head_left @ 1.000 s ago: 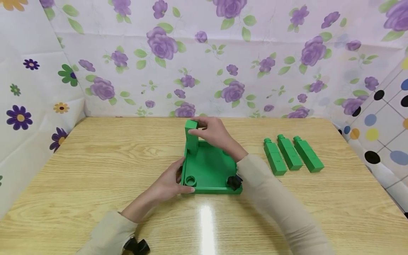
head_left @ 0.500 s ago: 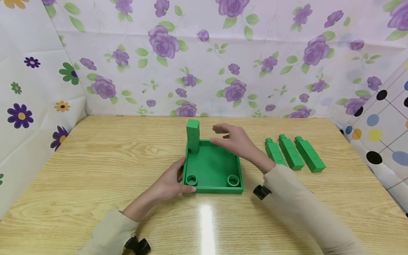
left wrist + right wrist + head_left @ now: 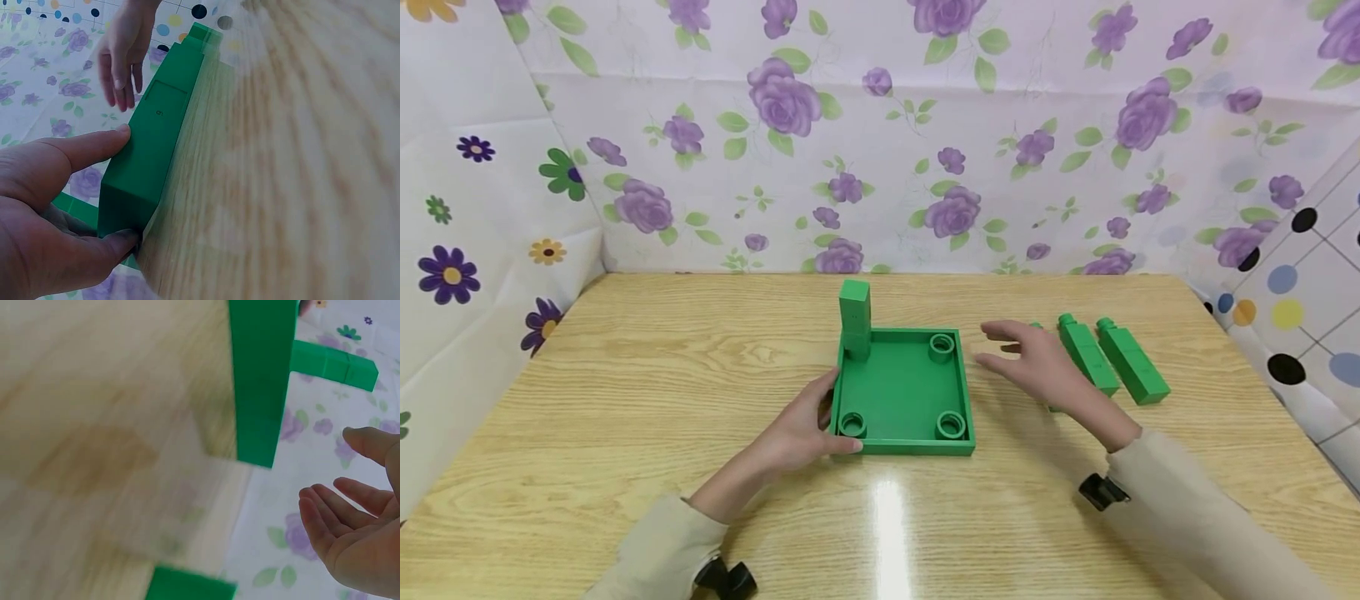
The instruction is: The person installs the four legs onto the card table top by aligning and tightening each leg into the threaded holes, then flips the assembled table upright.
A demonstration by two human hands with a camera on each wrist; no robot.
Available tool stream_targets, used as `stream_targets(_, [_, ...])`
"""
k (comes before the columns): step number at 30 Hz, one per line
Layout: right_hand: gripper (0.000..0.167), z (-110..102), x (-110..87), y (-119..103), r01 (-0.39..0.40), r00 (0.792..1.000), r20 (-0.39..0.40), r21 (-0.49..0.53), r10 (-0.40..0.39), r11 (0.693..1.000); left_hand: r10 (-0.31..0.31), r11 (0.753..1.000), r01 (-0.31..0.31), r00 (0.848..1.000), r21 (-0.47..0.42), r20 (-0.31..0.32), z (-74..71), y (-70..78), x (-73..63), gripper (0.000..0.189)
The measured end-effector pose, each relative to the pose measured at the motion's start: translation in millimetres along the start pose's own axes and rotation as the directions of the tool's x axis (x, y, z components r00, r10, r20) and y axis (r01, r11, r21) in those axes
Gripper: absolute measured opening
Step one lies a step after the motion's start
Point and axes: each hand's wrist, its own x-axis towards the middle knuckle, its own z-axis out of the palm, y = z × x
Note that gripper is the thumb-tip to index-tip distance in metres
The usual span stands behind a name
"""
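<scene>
A shallow green square base [image 3: 898, 387] lies on the table, walled all round, with round sockets showing in three of its corners. From its far left corner a green square post [image 3: 855, 312] stands upright. My left hand [image 3: 801, 425] grips the near left corner, thumb at the front wall; the left wrist view shows thumb and fingers against the base [image 3: 150, 144]. To the right of the base, my right hand [image 3: 1037, 362] hovers with fingers apart and holds nothing. It partly hides one of three loose green posts; the other two are a middle post [image 3: 1088, 358] and a right post [image 3: 1133, 362].
The loose posts lie side by side on the wooden table [image 3: 700, 350], their narrow necks pointing away. A flowered sheet [image 3: 880, 167] hangs behind the table's far edge. Each sleeve carries a black wrist mount, such as the right mount [image 3: 1102, 492].
My right hand has let go of the upright post and moved right, toward the loose posts. The post stands by itself. My left hand keeps its grip on the base.
</scene>
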Motion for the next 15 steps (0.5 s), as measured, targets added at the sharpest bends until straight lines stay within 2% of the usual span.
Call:
stream_targets(9, [0.052,-29.2,-33.7,24.1,-0.083,0.995,-0.066,-0.117,0.076,0.990,0.009,1.000,-0.009,1.000,-0.009,0.013,3.0,-2.6,3.9,0.101])
stream_targets(15, [0.051,-34.5,-48.6,33.9,-0.118,0.992,-0.074,-0.176,0.107,0.977,-0.010,1.000,0.010,1.000,0.005,-0.010,1.0,-2.7,2.0,0.102])
